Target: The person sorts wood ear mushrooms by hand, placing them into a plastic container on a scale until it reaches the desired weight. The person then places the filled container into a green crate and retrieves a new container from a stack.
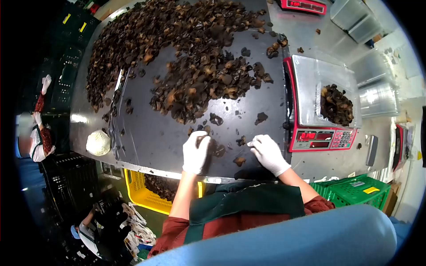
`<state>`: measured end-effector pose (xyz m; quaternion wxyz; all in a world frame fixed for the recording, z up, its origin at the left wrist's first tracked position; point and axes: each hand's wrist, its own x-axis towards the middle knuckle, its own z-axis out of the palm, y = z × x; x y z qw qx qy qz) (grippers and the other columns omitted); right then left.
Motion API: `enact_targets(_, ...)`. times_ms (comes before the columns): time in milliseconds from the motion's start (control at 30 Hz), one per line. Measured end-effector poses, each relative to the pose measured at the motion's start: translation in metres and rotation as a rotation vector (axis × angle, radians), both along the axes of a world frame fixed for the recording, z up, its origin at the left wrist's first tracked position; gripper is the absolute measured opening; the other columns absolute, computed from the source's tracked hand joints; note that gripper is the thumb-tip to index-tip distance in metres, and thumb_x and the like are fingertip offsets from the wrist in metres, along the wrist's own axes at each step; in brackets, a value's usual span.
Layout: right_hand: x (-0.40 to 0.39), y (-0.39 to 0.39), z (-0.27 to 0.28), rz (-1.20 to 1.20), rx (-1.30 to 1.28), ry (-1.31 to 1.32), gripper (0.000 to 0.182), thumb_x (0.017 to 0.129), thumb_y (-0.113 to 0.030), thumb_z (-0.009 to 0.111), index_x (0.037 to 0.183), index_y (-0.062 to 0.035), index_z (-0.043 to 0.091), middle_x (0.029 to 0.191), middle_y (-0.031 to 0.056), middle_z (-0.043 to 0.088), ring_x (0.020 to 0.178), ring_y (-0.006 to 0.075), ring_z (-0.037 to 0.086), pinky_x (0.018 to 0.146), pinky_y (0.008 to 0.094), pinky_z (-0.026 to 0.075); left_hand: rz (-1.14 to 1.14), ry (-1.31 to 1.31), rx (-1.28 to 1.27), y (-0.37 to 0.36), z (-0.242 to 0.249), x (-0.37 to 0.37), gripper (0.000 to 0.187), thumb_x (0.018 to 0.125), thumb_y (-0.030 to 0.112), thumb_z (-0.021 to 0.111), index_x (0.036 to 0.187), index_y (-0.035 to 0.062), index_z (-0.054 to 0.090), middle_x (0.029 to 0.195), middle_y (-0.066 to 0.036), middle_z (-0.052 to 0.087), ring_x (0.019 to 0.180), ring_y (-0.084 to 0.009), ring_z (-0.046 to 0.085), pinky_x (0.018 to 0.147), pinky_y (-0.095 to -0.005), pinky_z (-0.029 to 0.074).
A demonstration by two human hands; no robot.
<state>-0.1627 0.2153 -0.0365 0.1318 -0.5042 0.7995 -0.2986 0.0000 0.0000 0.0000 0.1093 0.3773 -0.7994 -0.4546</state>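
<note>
My left hand [195, 154], in a white glove, is closed near the front of the dark table mat, with a brown wood ear mushroom piece partly hidden between thumb and fingers. To its right, my gloved right hand [269, 153] has its fingertips drawn together over the mat; whether anything is in them I cannot make out. Between the hands lie loose mushroom pieces, among them a small dark one [241, 141] and a brown one [239, 161]. Beyond them spreads a heap of wood ear mushrooms [199, 84].
A red scale [306, 139] at the right bears a clear container of mushrooms [337, 106]. Clear empty containers [377, 97] stand farther right. A whitish round bundle [98, 142] sits at left. Below the edge are a yellow crate [146, 201] and a green crate [355, 193]. Two people are at left.
</note>
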Motion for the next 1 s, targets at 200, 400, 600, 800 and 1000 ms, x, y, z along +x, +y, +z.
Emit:
enact_targets(200,-0.007,-0.023,0.020,-0.122,-0.257,-0.362,0.014,0.078,0.004,0.056,0.089,-0.0039,0.061,0.088,0.0121,0.057,0.080,0.0284,0.059,0.073,0.0329,0.048,0.145,-0.088,-0.512,-0.007,0.008,0.040,0.043,0.085,0.005,0.057,0.128,0.0097,0.056,0.128,-0.016,0.054,0.111,-0.0348,0.057,0.096,-0.0366,0.047)
enact_targets(400,0.031,-0.041,0.014,0.177,-0.169,-0.390,0.012,0.078,-0.006,0.054,0.089,-0.0062,0.059,0.088,0.0134,0.054,0.085,0.0326,0.057,0.076,0.0378,0.048,-0.210,-0.160,-0.540,0.041,0.002,0.025,0.030,0.080,0.022,0.070,0.107,0.0123,0.065,0.100,-0.007,0.059,0.084,-0.0248,0.062,0.071,-0.0317,0.053)
enact_targets(600,0.039,-0.019,0.009,0.215,0.094,-0.011,0.015,0.081,-0.017,0.062,0.094,-0.0084,0.060,0.087,0.0113,0.055,0.081,0.0296,0.058,0.071,0.0370,0.049,-0.223,-0.119,-0.581,0.043,-0.020,0.011,0.025,0.074,0.019,0.073,0.096,0.0117,0.066,0.094,-0.005,0.056,0.078,-0.0247,0.061,0.064,-0.0331,0.051)
enact_targets(800,0.018,-0.015,0.021,-0.052,0.112,-1.319,0.026,0.093,-0.017,0.056,0.112,-0.0001,0.061,0.090,0.0039,0.060,0.068,0.0102,0.053,0.062,0.0261,0.048,0.119,0.176,0.754,0.033,-0.008,0.024,0.019,0.091,0.019,0.063,0.101,0.0027,0.064,0.077,-0.001,0.062,0.066,-0.0063,0.050,0.058,-0.0214,0.042)
enact_targets(1000,0.016,-0.011,0.021,0.000,-0.181,-2.114,0.035,0.094,-0.022,0.052,0.121,0.0006,0.056,0.102,0.0131,0.063,0.084,0.0211,0.060,0.076,0.0322,0.051,0.233,0.608,1.469,0.022,-0.004,0.045,0.032,0.091,0.017,0.060,0.120,0.0026,0.057,0.098,-0.008,0.064,0.071,-0.0133,0.060,0.059,-0.0215,0.052)
